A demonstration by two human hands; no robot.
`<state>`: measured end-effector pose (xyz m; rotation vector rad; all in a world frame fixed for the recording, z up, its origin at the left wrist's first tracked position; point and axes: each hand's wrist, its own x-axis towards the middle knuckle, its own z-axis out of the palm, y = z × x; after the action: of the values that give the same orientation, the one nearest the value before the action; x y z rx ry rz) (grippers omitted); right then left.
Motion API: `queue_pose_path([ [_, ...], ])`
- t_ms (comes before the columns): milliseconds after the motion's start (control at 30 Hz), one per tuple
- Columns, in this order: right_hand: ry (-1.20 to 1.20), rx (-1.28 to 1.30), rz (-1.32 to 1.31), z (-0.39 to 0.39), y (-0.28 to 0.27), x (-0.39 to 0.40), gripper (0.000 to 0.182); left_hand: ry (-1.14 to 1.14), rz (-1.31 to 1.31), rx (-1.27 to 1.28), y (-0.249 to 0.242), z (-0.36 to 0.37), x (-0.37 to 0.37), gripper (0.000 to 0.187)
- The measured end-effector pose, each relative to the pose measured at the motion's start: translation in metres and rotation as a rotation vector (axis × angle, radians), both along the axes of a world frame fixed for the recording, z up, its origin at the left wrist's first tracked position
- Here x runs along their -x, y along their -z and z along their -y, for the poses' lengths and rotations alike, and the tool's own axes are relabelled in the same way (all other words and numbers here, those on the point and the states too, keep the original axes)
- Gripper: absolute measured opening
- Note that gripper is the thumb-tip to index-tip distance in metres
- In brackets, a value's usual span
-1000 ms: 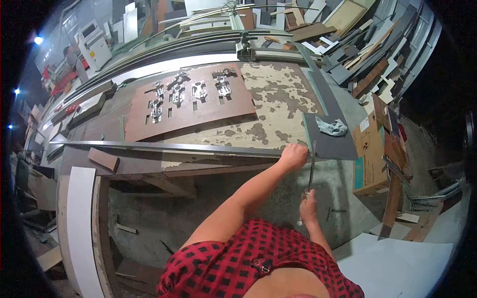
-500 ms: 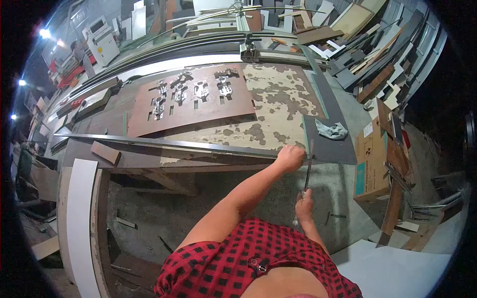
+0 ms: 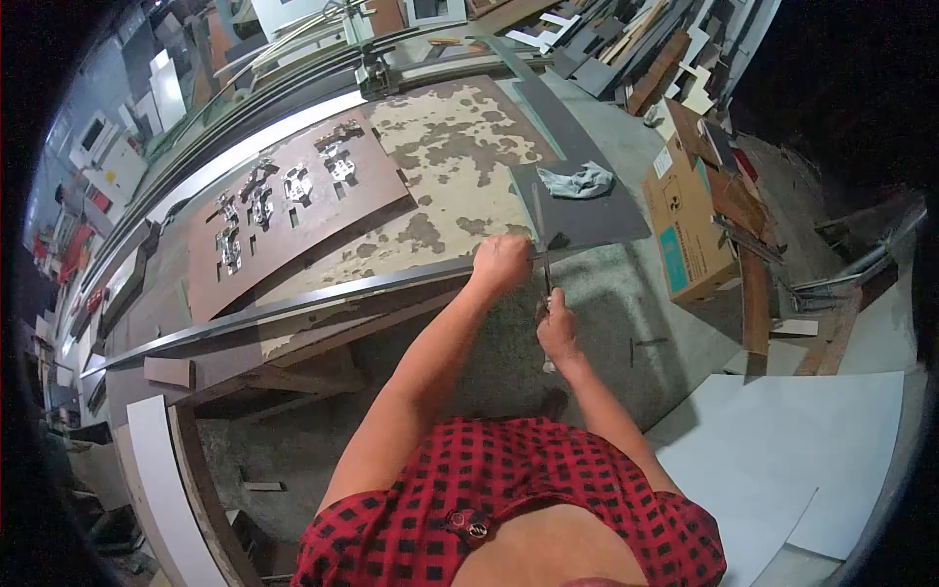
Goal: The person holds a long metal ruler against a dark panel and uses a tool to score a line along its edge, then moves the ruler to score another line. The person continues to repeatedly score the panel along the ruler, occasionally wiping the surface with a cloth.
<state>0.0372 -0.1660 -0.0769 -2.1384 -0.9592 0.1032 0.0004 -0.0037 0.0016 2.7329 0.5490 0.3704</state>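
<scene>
A long silver metal strip (image 3: 323,293) lies along the front edge of the workbench (image 3: 469,127). My left hand (image 3: 503,264) is closed on its right end in a fist. Just right of it, my right hand (image 3: 558,331) grips what looks like a hacksaw (image 3: 548,278), narrow and seen nearly edge-on. The saw's far part crosses close by the strip's end and is partly blurred. Farther back on the bench, a brown panel (image 3: 313,210) with small slots bears several metal hinges (image 3: 297,184).
A pale rag (image 3: 577,181) lies on a dark board (image 3: 597,220) at the bench's right corner. A cardboard box (image 3: 685,230) with offcuts stands on the floor to the right. White sheets (image 3: 782,440) lie at lower right. A small brown block (image 3: 169,371) sits at the front left.
My view has turned to the right, so the bench appears shifted left and tilted. My right hand has moved forward, closer to my left hand, with the saw still in it.
</scene>
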Motion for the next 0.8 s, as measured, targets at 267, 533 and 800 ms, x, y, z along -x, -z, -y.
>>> queue_pose_path([
  [267,-0.001,0.018,0.033,0.036,0.008,0.025,0.015,0.02,-0.018,-0.048,0.008,-0.003,-0.003,0.023],
  [533,-0.083,-0.005,-0.019,0.019,-0.01,0.001,0.019,0.013,0.027,-0.044,0.01,-0.003,-0.002,0.023],
  [800,-0.032,0.029,0.031,0.005,-0.01,-0.007,0.021,0.008,-0.006,-0.041,0.004,-0.002,-0.001,0.023],
])
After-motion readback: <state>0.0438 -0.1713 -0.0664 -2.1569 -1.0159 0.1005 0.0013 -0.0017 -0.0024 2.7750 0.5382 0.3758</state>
